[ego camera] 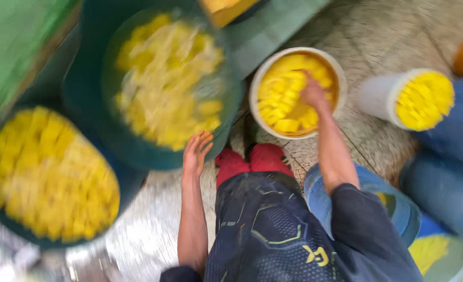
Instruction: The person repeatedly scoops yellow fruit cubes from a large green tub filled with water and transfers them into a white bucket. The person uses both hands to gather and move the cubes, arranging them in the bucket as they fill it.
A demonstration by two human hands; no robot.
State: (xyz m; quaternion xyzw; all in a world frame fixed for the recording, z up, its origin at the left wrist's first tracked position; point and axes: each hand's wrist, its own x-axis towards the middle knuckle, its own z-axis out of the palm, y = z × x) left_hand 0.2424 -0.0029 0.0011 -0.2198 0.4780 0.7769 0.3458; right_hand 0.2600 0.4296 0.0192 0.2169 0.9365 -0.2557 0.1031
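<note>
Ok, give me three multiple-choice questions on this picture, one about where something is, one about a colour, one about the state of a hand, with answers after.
1. Where is the right hand?
A. In the white bucket of yellow pieces
B. On the knee
C. On the floor

2. What colour are the big tubs on the left?
A. Red
B. Dark green
C. White

3. How is the left hand?
A. Closed in a fist
B. Gripping a knife
C. Open, fingers spread, at the rim of a tub

Answers:
1. A, the hand reaches down among the pieces inside the bucket.
2. B, both rims show dark green around the yellow contents.
3. C, the fingers are apart and nothing shows in the hand.
</note>
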